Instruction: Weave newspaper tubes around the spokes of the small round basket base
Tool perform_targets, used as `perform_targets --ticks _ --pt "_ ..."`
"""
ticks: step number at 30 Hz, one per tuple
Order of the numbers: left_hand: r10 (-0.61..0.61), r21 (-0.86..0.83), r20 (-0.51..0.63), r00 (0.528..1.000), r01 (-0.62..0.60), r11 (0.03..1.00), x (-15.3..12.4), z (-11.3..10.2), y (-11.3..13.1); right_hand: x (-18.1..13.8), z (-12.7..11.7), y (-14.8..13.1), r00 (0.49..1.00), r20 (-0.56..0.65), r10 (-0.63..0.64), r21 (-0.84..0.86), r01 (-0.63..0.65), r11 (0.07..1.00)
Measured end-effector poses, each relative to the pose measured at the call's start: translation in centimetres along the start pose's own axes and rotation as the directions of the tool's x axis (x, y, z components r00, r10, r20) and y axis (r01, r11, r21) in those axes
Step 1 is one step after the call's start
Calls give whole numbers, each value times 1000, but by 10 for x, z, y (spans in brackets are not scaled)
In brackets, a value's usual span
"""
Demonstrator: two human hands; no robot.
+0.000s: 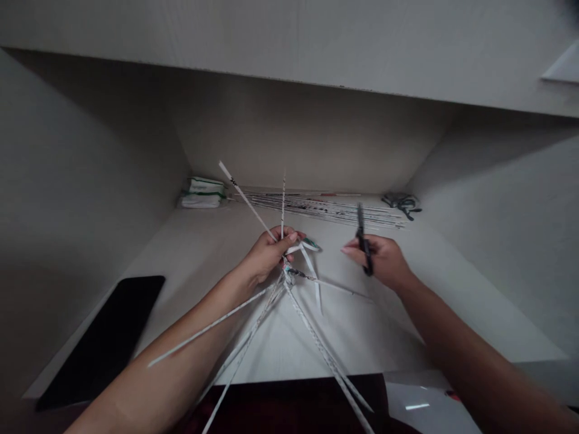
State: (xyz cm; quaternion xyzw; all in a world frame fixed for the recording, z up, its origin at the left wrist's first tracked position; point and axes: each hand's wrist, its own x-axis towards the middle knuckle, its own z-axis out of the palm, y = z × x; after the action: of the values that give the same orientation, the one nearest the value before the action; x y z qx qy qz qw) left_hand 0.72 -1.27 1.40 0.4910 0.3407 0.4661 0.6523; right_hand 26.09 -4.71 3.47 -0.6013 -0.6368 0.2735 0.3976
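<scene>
My left hand (270, 253) is closed around the crossing point of a bundle of long rolled paper sticks (312, 337). The sticks fan out from my fist, some rising toward the back wall and several running down past the table's front edge. My right hand (382, 259) is a little to the right of the bundle, closed on a pair of black scissors (363, 238). The scissors point up and away from me and do not touch the sticks.
A row of more paper sticks (325, 208) lies along the back of the white table (203, 253). A green and white packet (202, 193) sits at the back left, a dark tangled object (402, 204) at the back right, a black phone (106, 337) at the front left.
</scene>
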Motion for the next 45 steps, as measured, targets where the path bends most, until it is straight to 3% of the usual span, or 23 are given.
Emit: perform_targets --ticks 4,8,12,16,22,29,35,41,45 --pt "24 -2 16 1000 -24 1000 1 -2 0 24 53 -18 972 180 -154 72 143 987" --pt "26 -19 -10 1000 -26 999 2 -3 4 32 73 -14 961 233 -151 61 140 988" --pt "22 24 -78 997 -20 1000 2 -2 5 26 71 -4 978 197 -72 126 47 991" --pt "15 55 -113 993 -9 998 2 -4 4 19 68 1 967 243 -77 136 45 990" --pt "11 0 -28 1000 -11 1000 3 -9 8 11 73 -10 958 277 -73 220 11 975" --pt "59 -17 -34 998 -59 998 6 -8 6 7 74 -18 938 347 -25 248 -66 966" --pt "21 -137 5 1000 -20 990 3 -5 10 4 78 -22 908 416 -60 302 -76 950" --pt "20 -77 51 998 -16 997 1 -4 11 8 62 -20 883 469 -33 169 -53 984" --pt "17 -37 95 995 -13 999 -1 -4 10 7 29 -21 862 503 -65 -169 172 971"
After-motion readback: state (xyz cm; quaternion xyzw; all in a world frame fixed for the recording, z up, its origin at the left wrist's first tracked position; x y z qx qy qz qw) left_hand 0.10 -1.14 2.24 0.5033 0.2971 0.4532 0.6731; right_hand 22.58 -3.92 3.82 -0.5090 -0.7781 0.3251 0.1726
